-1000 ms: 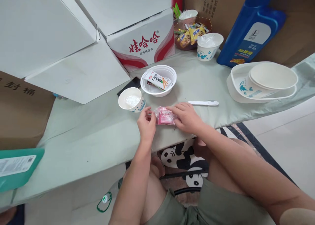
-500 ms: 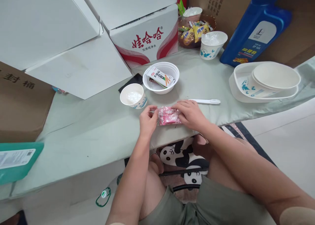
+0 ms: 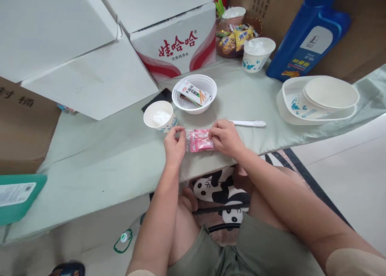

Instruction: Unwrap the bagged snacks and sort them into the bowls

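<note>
Pink packet (image 3: 200,140) is on the table (image 3: 90,163) near the front edge, left hand (image 3: 175,146) pinching one end of its clear wrap (image 3: 188,141), right hand (image 3: 226,138) gripping the other. Partway along, I'd guess: snack packet (image 3: 192,91) already in the white bowl (image 3: 196,109), crumpled plastic (image 3: 161,116) in the paper cup (image 3: 167,126), but can't tell if the wrap's torn yet.

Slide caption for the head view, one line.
Left hand and right hand hold opposite ends of a clear-wrapped pink packet, near a white bowl.

A tall, blue plastic bottle (image 3: 306,40) stands before a large brown cardboard box (image 3: 280,12). A white carton with red lettering (image 3: 177,44) stands beside a round brown basket (image 3: 257,24).
</note>
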